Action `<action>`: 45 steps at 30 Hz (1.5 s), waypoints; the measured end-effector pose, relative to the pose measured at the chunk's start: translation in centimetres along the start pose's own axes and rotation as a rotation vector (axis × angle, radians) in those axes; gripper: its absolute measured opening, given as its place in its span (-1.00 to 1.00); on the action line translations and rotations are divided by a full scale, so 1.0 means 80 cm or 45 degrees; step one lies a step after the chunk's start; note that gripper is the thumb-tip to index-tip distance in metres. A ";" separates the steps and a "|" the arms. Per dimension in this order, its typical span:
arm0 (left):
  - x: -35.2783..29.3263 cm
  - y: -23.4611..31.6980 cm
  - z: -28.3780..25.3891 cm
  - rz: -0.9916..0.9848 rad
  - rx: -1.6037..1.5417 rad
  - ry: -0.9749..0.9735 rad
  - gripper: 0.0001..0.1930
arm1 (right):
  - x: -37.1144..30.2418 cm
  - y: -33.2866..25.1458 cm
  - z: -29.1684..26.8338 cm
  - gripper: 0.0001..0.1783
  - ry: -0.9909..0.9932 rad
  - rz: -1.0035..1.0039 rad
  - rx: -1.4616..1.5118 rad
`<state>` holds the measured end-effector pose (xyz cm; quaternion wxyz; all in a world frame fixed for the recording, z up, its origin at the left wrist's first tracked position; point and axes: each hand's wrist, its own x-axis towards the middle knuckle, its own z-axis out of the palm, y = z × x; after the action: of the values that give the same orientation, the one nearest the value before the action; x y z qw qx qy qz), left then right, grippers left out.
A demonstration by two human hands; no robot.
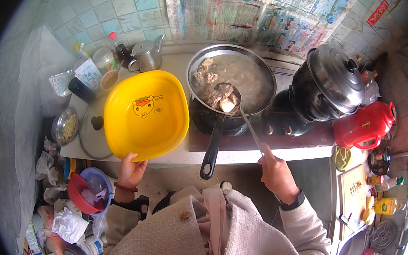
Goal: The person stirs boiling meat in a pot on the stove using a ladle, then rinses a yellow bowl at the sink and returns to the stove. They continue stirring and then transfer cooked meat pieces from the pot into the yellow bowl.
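Observation:
My left hand (132, 171) grips the near rim of a yellow plastic basin (163, 127), tilted toward me with a cartoon duck printed inside. Nothing lies in the basin. In my right hand (279, 176) is the handle of a metal ladle (251, 128). Chunks of meat (220, 97) fill its bowl, along with a pale piece, over the near side of a frying pan (271, 92). Cloudy broth (248, 77) and more meat at the left are in the pan, which sits on the stove with its black handle pointing at me.
Right of the pan stands a large lidded steel pot (321, 86), then a red thermos (367, 124). A glass lid (89, 136) lies left of the basin, near a steel kettle (146, 55) and bottles. A wooden board (354, 189) is at right; tubs and bags crowd the lower left.

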<state>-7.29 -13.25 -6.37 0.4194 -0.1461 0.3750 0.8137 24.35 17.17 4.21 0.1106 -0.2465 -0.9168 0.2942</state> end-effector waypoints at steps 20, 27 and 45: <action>-0.037 0.000 0.027 0.039 0.107 -0.046 -0.65 | 0.069 -0.013 -0.096 -0.72 -0.516 0.526 0.719; -0.054 0.006 0.025 0.108 0.155 -0.039 -0.66 | 0.084 0.004 -0.097 -0.60 -0.526 0.638 1.038; -0.070 0.010 0.054 0.169 0.142 -0.083 -0.66 | 0.098 0.016 -0.115 -0.58 -0.467 0.533 1.150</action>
<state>-4.20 -13.58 0.00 0.3842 -0.0709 0.4149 0.8217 21.32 26.59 11.31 -0.0175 -0.2966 -0.6341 0.7139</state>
